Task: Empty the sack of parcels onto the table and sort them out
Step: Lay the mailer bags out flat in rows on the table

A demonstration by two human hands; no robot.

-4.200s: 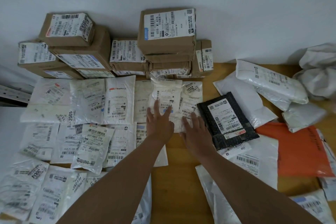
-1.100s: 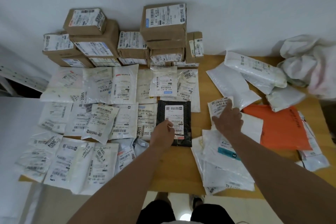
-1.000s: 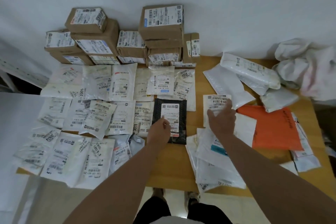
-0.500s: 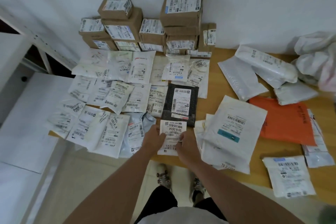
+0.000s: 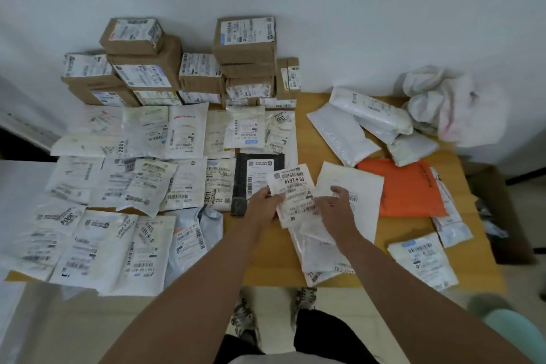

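Note:
My left hand (image 5: 261,202) grips the left edge of a small white parcel (image 5: 292,186) labelled 59-6-2614. My right hand (image 5: 336,204) pinches its lower right edge. The parcel is held just above the table (image 5: 399,227), overlapping the right side of a black parcel (image 5: 254,171). Rows of flat white parcels (image 5: 118,186) cover the left half of the table. Brown cardboard boxes (image 5: 192,71) are stacked against the wall. The crumpled white sack (image 5: 443,103) lies at the back right corner.
A loose pile of white mailers (image 5: 319,251) lies under my hands, with a large flat white one (image 5: 357,186) beside it. An orange parcel (image 5: 404,189), padded white mailers (image 5: 342,133) and a labelled parcel (image 5: 422,257) occupy the right side. The table's front edge is near my legs.
Both hands have carried the small white parcel from the table's front edge up and to the right, beside the black parcel. Earlier my left hand slid the black parcel into the rows.

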